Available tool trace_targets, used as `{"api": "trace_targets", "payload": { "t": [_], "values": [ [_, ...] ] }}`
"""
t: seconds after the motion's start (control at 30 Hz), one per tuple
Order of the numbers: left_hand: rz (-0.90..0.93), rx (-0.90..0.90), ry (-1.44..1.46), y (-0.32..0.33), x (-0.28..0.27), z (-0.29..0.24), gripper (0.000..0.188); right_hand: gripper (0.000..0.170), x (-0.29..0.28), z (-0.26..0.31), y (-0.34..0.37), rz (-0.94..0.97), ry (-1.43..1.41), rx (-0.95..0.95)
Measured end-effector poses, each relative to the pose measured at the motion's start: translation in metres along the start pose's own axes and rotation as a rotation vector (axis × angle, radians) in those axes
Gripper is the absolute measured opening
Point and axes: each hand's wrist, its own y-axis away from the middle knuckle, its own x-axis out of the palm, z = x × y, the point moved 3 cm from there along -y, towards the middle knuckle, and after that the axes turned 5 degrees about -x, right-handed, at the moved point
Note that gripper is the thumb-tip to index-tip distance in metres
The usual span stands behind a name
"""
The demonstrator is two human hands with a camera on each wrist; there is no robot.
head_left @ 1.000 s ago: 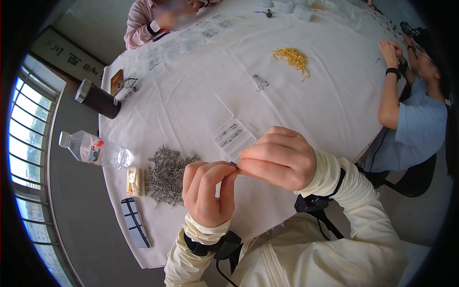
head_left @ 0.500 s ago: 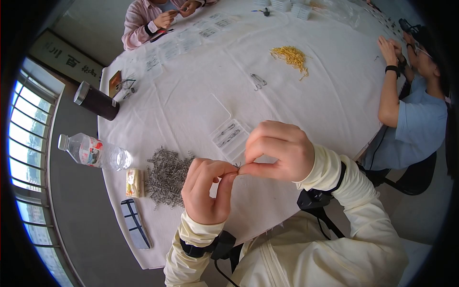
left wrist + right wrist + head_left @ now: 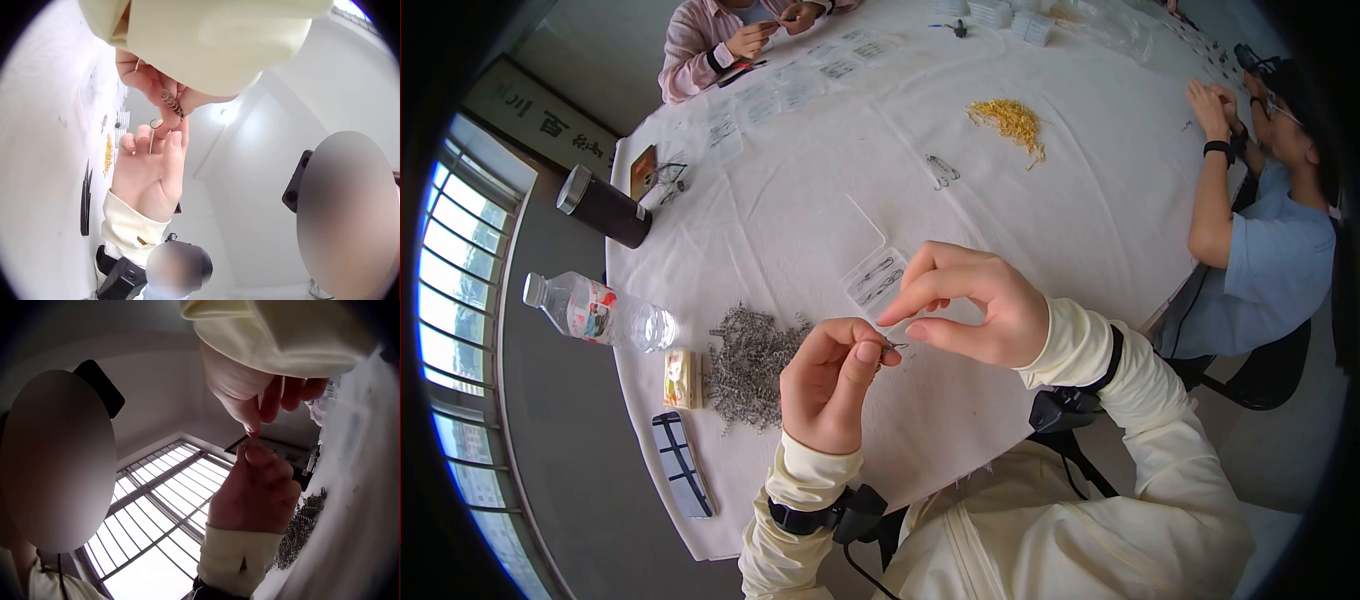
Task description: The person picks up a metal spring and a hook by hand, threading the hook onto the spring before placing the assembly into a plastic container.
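Note:
My left hand (image 3: 825, 390) pinches a small metal coil spring (image 3: 170, 101) between thumb and fingertips, over the front of the table. A thin curved hook (image 3: 155, 124) sticks out beside the spring in the left wrist view. Close to those fingertips is my right hand (image 3: 985, 310), its index finger stretched out and its thumb apart, with nothing seen between them. Behind the hands lies a clear compartment box (image 3: 863, 268), partly covered by the right hand, with dark hooks (image 3: 884, 284) inside. A heap of grey coil springs (image 3: 745, 365) lies left of my left hand.
Left of the springs are a tissue pack (image 3: 683, 380), a phone (image 3: 682, 465), a plastic bottle (image 3: 595, 312) lying down and a dark flask (image 3: 615, 210). Farther back lie loose hooks (image 3: 942, 172) and a yellow pile (image 3: 1012, 122). Two other people sit around the table.
Both hands were together at the fingertips; now the right fingers have parted and let go. The left hand has turned, showing its thumb, and still pinches the small spring piece.

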Motion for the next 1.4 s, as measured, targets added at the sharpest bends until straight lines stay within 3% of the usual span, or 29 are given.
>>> {"api": "trace_targets", "payload": {
  "t": [0.17,0.37,0.47,0.63,0.97,1.4],
  "values": [
    [-0.016,-0.062,0.037,-0.002,-0.003,0.005,0.015,0.032,0.004,0.002,-0.001,-0.039,0.099,-0.133],
    [-0.015,-0.090,0.130,-0.005,-0.006,0.009,0.019,0.024,0.001,0.006,-0.002,-0.015,0.244,-0.220],
    [0.004,-0.090,0.097,-0.005,-0.008,0.008,0.017,0.018,0.001,0.007,-0.002,-0.033,0.264,-0.203],
    [0.004,-0.103,0.165,-0.006,-0.009,0.012,0.018,0.021,0.005,0.000,-0.002,-0.044,0.044,-0.027],
    [0.004,-0.091,0.190,-0.006,-0.008,0.015,0.017,0.020,0.005,-0.002,-0.002,-0.016,0.110,-0.134],
    [-0.048,-0.074,0.063,-0.003,-0.004,0.011,0.016,0.009,0.008,-0.002,-0.001,-0.017,0.036,-0.022]
  ]
}}
